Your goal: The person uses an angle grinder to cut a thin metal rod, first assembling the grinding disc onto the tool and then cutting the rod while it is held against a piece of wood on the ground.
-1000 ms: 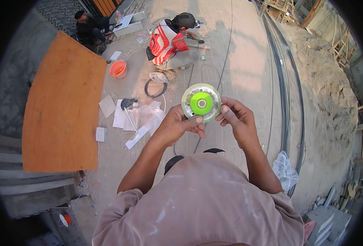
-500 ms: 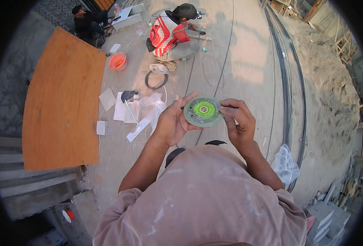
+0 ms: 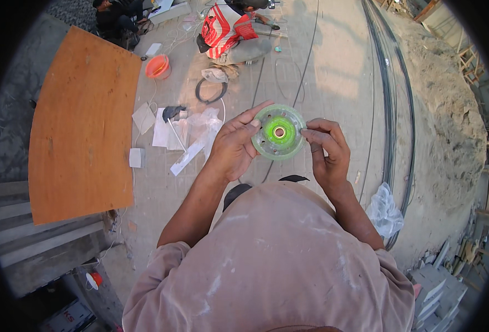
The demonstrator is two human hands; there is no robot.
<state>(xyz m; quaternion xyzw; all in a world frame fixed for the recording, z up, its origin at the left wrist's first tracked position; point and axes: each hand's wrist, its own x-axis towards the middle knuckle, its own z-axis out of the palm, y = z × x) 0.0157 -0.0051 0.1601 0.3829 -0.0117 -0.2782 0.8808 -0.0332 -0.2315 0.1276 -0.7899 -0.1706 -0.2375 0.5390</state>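
A round cutting disc (image 3: pixel 267 145), pale green with a bright green middle, a ringed centre hole and a few small holes, is held up in front of my chest. My left hand (image 3: pixel 234 145) grips its left edge, the thumb on the face and the fingers behind. At the right edge, my right hand (image 3: pixel 329 150) pinches the rim between thumb and fingertips. The disc's face is turned up toward me. Its underside is hidden.
An orange-brown board (image 3: pixel 84 127) lies at the left. Beyond my hands are an orange bucket (image 3: pixel 158 67), a black coil (image 3: pixel 203 98) and plastic sheeting (image 3: pixel 203 126). A co-worker in red and white (image 3: pixel 228 33) crouches ahead; another person (image 3: pixel 114 19) sits far left. Black cables (image 3: pixel 391 110) run along the right.
The disc has come up a little and tilted to face me more squarely. My left thumb now presses on its face. Both hands keep hold of it.
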